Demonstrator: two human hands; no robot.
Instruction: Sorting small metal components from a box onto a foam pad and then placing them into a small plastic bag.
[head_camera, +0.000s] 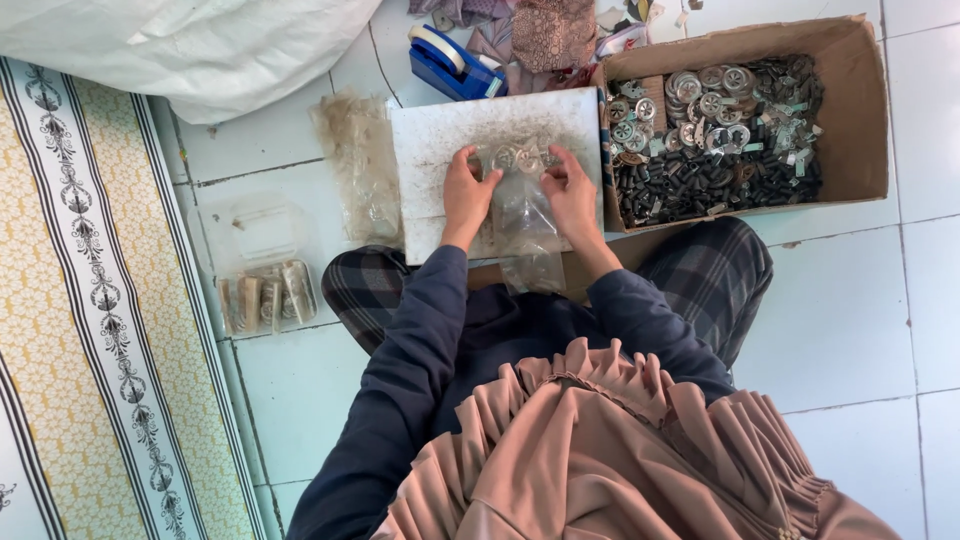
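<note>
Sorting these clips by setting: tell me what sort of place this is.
Probably a home floor used for piecework packing. The person sits on white floor tiles, beside a patterned mat, with a cardboard box of small metal and black parts and a blue tape dispenser.

Single view: head camera, worn by the seated person, looking almost straight down over the lap onto the tiled floor. Close range; white board (495, 150) sits at upper centre of frame. Coverage: cardboard box (860, 110) right of the board, patterned mat (90, 330) far left of it. No second view shares the scene.
</note>
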